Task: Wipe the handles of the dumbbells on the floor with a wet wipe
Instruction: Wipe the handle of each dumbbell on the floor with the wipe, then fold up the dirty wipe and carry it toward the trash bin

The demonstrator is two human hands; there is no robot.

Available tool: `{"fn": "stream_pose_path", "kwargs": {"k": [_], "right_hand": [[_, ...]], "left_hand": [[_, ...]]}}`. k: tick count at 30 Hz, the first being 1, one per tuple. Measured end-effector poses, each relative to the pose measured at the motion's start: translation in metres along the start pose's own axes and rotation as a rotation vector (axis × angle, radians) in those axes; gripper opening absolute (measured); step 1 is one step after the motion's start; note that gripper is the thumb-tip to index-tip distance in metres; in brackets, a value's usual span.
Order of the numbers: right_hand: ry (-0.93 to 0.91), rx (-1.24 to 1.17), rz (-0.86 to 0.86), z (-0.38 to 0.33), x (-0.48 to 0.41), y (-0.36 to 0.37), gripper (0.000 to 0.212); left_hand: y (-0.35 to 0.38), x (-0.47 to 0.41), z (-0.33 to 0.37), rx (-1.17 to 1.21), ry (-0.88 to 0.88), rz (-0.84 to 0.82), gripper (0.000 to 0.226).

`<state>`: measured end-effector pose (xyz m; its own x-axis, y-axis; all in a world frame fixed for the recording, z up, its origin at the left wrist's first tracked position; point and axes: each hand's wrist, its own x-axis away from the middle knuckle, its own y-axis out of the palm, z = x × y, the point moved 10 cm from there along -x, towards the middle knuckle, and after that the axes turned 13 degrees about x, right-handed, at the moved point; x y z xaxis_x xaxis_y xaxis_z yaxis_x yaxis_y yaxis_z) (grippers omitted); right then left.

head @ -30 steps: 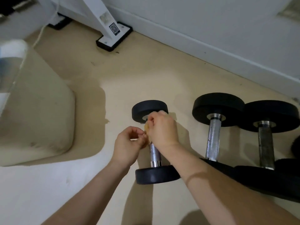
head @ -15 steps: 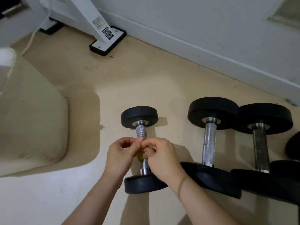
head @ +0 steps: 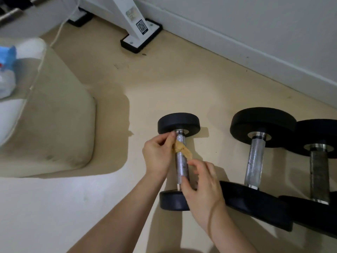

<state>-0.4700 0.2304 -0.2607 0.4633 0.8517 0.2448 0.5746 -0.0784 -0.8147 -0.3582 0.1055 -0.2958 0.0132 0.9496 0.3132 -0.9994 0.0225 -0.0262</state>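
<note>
On the beige floor (head: pixel 182 84) lie three dumbbells side by side, their chrome handles pointing away from the camera toward the white baseboard (head: pixel 255 57). The smallest dumbbell (head: pixel 179 161), leftmost of the three, is the one under both hands. The left hand (head: pixel 157 156) sits against the left side of its handle near the far weight plate, thumb and fingers pinched together on a crumpled, tan-stained wet wipe (head: pixel 182 149) that drapes over the upper part of the handle and touches the metal. The right hand (head: pixel 202 187) is lower, near the close plate, fingers loosely curled and spread, its thumb lying against the bar's lower end; the fingertips reach toward the trailing end of the wipe, but whether they actually touch it cannot be told. Just to the right lies a larger dumbbell (head: pixel 255 157) with a scuffed chrome handle, and beside that a third dumbbell (head: pixel 319 172) with a darker, tarnished handle, partly cut off by the frame edge. At left sits a cream cushioned seat (head: pixel 54 128), and at the far left edge a blue and white packet (head: pixel 7 70). Behind, the white leg of a machine (head: pixel 131 19) stands on a black foot bearing a QR code.
</note>
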Motion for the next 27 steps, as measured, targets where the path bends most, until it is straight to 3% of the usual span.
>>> {"fn": "stream_pose_path", "kwargs": {"k": [4,7,12,14,17,20,23,25,27], "right_hand": [[0.020,0.002,-0.010,-0.001,0.002,-0.009,0.027],[-0.145,0.176,-0.033,-0.027,0.006,-0.024,0.031],[-0.277,0.445,-0.420,-0.028,0.022,-0.015,0.048],[-0.318,0.553,-0.396,-0.025,0.027,-0.014,0.045],[-0.355,0.575,-0.233,-0.029,0.032,-0.023,0.035],[-0.362,0.594,-0.219,-0.029,0.029,-0.026,0.033],[-0.374,0.597,-0.303,-0.029,0.025,-0.026,0.035],[-0.309,0.423,-0.339,-0.029,0.013,-0.038,0.034],[-0.131,0.059,-0.360,-0.023,-0.004,-0.057,0.039]], "left_hand": [[0.000,0.040,-0.012,-0.126,-0.074,-0.221,0.012],[-0.010,0.059,-0.019,-0.389,-0.102,-0.339,0.006],[-0.005,0.063,-0.025,-0.551,-0.189,-0.488,0.007],[-0.001,0.055,-0.024,-0.649,-0.118,-0.468,0.007],[-0.004,0.046,-0.039,-0.339,-0.239,-0.312,0.009],[0.002,0.030,-0.042,-0.073,-0.362,-0.160,0.014],[0.005,0.017,-0.021,-0.078,-0.241,-0.086,0.012],[0.001,0.021,0.001,-0.191,-0.104,-0.112,0.012],[0.001,0.032,0.019,-0.095,-0.097,-0.179,0.011]]}}
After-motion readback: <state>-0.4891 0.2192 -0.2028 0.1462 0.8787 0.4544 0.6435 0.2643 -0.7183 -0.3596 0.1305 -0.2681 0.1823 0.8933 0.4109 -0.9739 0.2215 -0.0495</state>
